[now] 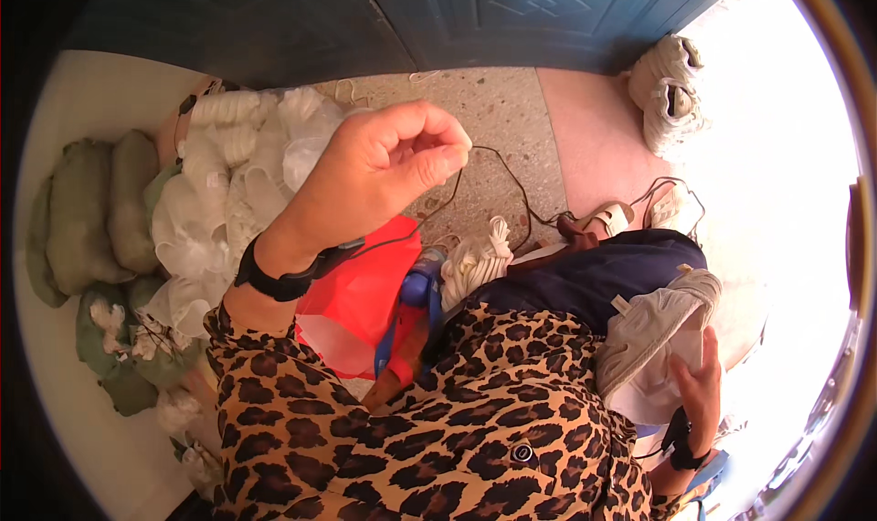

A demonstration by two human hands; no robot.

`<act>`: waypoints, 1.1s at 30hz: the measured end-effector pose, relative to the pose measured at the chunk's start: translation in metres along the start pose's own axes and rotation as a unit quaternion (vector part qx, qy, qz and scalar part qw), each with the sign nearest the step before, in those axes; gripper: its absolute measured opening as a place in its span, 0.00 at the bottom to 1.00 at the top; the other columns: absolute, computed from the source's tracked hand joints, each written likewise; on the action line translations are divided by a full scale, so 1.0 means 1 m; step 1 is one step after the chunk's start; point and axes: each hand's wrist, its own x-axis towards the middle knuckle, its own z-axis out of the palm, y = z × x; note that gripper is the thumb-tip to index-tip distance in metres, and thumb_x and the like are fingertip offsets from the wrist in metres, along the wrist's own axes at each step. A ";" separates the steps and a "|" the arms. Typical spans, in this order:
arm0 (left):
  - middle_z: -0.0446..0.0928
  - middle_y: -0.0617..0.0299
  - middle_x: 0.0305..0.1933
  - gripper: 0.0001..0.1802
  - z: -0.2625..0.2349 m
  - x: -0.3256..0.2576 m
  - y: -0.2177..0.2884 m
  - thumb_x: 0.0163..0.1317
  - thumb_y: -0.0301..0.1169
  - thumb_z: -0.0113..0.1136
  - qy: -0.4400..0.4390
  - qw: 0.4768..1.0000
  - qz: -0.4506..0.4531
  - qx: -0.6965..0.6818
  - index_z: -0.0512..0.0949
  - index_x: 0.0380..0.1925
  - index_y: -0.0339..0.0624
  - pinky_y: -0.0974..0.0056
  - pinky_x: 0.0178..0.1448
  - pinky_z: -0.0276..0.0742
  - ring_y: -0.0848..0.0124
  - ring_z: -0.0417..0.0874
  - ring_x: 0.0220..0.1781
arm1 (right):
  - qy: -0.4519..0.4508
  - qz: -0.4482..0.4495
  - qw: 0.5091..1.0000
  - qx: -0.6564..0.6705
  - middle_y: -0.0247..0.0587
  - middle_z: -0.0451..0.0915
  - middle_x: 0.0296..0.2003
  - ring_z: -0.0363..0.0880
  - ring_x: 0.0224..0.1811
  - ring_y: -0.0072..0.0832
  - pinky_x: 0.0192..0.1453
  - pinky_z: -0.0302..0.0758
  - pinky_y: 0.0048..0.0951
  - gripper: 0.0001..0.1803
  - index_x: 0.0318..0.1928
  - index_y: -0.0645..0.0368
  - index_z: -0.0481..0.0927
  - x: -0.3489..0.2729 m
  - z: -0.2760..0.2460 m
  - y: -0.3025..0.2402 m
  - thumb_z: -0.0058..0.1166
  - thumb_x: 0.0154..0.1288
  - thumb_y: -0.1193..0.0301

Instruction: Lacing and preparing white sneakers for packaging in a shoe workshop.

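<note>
My left hand (397,160) is raised in front of me, thumb and forefinger pinched together. Whatever the fingertips hold, perhaps a fine thread, is too small to make out. A thin black cord (527,201) passes close by those fingertips and runs down toward my lap. On the right, a beige and white shoe (644,324) rests against my dark-trousered leg. My right hand (700,381) grips its near side, with part of the fingers hidden by the shoe. Black bands (267,279) circle both wrists.
White bundles (228,169), some in clear plastic, are heaped at the left beside green sacks (87,219). A red bag (352,292), a blue bottle (417,290) and bunched white laces (475,265) lie near my lap. Tied shoes (671,96) stand by the blue door (539,18).
</note>
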 end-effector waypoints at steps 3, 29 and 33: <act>0.74 0.65 0.33 0.06 0.002 -0.001 0.000 0.59 0.25 0.55 -0.019 1.000 0.010 0.017 0.74 0.35 0.34 0.73 0.40 0.72 0.78 0.75 0.33 | -0.019 0.017 0.999 0.032 0.52 0.73 0.49 0.74 0.46 0.34 0.51 0.69 0.29 0.36 0.63 0.64 0.55 -0.002 0.000 0.005 0.50 0.52 0.75; 0.74 0.62 0.30 0.05 0.009 0.004 0.005 0.60 0.22 0.53 -0.011 0.994 0.087 -0.072 0.73 0.36 0.34 0.71 0.39 0.71 0.76 0.74 0.33 | 0.014 -0.013 0.993 0.119 0.49 0.72 0.50 0.73 0.47 0.30 0.48 0.70 0.24 0.34 0.62 0.68 0.57 0.011 0.013 0.021 0.51 0.53 0.79; 0.74 0.62 0.31 0.05 0.010 0.003 0.007 0.60 0.22 0.53 -0.017 0.994 0.096 -0.056 0.73 0.36 0.34 0.71 0.39 0.71 0.77 0.74 0.33 | 0.007 -0.002 0.986 0.164 0.46 0.72 0.49 0.73 0.46 0.28 0.47 0.70 0.23 0.34 0.62 0.67 0.57 0.015 0.019 0.017 0.50 0.53 0.79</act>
